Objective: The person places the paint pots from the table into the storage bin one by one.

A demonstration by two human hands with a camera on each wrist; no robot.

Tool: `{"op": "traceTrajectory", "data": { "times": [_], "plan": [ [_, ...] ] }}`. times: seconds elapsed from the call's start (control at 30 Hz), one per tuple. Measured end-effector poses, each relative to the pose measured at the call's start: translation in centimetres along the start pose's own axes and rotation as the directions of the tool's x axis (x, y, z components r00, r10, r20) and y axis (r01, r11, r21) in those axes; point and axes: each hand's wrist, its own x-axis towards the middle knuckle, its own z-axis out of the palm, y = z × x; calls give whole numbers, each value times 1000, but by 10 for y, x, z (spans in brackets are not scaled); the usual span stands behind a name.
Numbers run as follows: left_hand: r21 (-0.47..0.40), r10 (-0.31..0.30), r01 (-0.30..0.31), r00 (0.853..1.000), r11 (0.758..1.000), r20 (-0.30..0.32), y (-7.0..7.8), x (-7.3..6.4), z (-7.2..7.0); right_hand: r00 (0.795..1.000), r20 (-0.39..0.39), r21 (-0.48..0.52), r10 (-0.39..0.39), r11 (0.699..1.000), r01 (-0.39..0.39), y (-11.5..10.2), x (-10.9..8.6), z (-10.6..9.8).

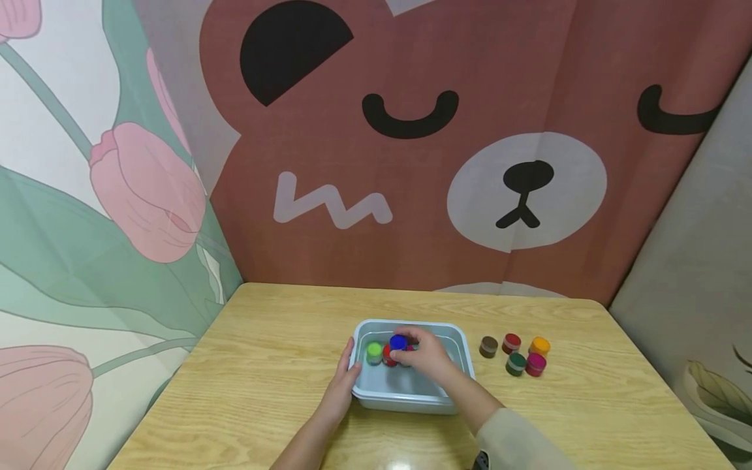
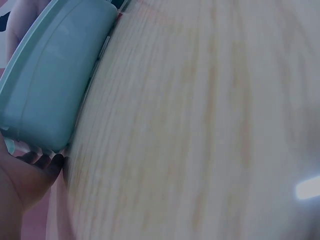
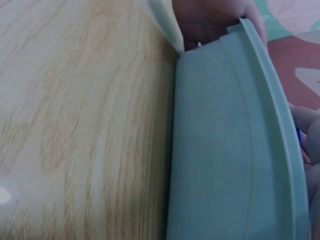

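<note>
A pale blue plastic basin [image 1: 405,396] stands on the table. My left hand [image 1: 339,388] holds its left end, thumb at the rim and fingers against the outer side. In the left wrist view, dark fingertips [image 2: 57,161] touch the basin's end wall. Over the inside of the basin, my right hand [image 1: 429,356] pinches a small paint pot with a blue lid [image 1: 398,342] between thumb and fingers. Under and beside it in the basin are a light green pot [image 1: 374,353] and a red pot [image 1: 389,356]. Another reddish pot is mostly hidden by the right hand.
Right of the basin, several small pots stand grouped on the wooden table [image 1: 282,352]: brown [image 1: 488,346], red [image 1: 512,343], orange [image 1: 540,346], dark green [image 1: 516,364] and magenta [image 1: 536,364]. Behind the table hangs a bear-printed curtain [image 1: 411,196].
</note>
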Motion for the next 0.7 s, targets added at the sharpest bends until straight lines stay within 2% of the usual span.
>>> {"op": "traceTrajectory", "data": {
  "times": [0.2,0.43,0.5,0.7],
  "plan": [
    [1,-8,8,1000,1000,12,2,-1,0,996,56,36,-70,997,68,5,6,15],
    [-9,2,-2,1000,1000,16,2,-1,0,983,123,-23,-133,990,137,7,13,27],
    [-12,13,-12,1000,1000,14,1,-2,-1,980,144,-52,-136,988,144,6,14,30],
    [-23,29,-29,1000,999,10,1,-2,-1,978,192,-125,-79,987,104,2,17,36]
  ]
}}
